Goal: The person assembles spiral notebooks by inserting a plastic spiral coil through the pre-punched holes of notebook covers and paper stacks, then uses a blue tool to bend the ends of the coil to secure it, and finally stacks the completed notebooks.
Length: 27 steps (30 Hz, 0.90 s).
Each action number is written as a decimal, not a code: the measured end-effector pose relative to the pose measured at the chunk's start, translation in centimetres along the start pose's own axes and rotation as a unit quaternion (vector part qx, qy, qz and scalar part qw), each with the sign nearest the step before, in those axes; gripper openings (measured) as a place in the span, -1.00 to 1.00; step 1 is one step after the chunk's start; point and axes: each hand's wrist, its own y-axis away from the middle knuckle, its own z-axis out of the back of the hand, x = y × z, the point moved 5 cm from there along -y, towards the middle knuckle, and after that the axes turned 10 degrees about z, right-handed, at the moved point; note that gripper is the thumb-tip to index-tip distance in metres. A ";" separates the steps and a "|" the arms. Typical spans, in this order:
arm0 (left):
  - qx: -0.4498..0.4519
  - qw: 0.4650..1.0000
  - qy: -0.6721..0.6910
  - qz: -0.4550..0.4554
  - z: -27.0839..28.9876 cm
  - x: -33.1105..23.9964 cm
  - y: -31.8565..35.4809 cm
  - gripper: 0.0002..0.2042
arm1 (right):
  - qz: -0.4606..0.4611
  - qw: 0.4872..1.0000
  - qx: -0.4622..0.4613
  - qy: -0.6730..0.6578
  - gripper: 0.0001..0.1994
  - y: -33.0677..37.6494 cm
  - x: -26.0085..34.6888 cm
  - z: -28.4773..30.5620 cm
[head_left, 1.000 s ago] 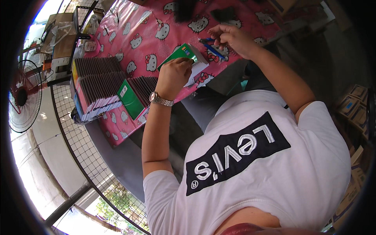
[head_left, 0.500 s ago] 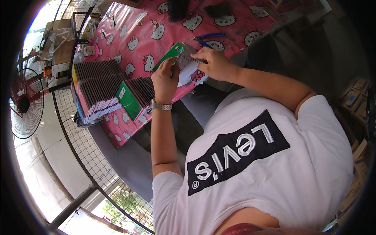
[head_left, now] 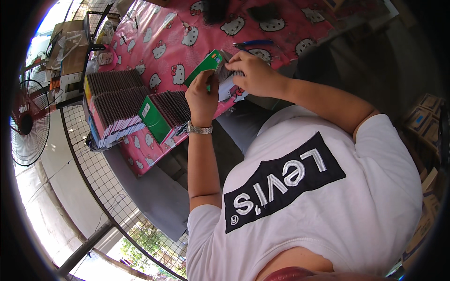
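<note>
A green-covered spiral notebook point(head_left: 202, 65) lies opened out near the table's front edge, its white pages partly hidden by my hands. My left hand point(head_left: 203, 96), with a metal watch at the wrist, is closed on its near edge, fingers curled in. Across the binding, my right hand point(head_left: 253, 74) has its bent fingers on the wire coil side of the notebook. Pliers with blue handles point(head_left: 258, 42) rest just beyond my right hand. Left of my left hand, a row of spiral notebooks with a green cover in front point(head_left: 154, 121) leans together.
A taller stack of spiral notebooks point(head_left: 115, 105) stands farther left on the pink patterned tablecloth point(head_left: 164, 30). Two dark bundles, one a mesh-like pile point(head_left: 265, 12), lie at the far side. A fan point(head_left: 27, 122) is at the left, cardboard boxes point(head_left: 424, 112) at the right.
My left hand has shifted slightly right along the notebook. My right hand has changed its finger position at the coil, and the grey page there is now more covered.
</note>
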 end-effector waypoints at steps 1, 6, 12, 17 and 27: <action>0.005 1.000 0.011 -0.004 0.0 0.2 -0.1 -0.82 | -0.075 0.990 0.000 -0.120 -0.63 -0.2 -0.4 0.0; -0.036 0.986 -0.111 -0.119 -0.2 -2.0 0.2 -0.72 | -0.252 0.803 -0.032 -0.540 -0.39 -0.4 -1.9 0.2; 0.009 0.982 -0.175 -0.068 2.6 -4.0 -2.8 -0.79 | -0.089 0.972 0.060 -0.209 -0.48 -3.4 -3.0 3.6; -0.048 0.974 -0.213 -0.066 2.2 -4.0 -2.9 -0.76 | 0.100 0.995 0.030 0.001 -0.65 -3.5 -0.6 4.2; -0.064 0.975 -0.188 -0.098 0.7 -4.3 -0.9 -0.85 | 0.253 0.961 -0.004 0.108 -0.62 -3.8 1.9 5.1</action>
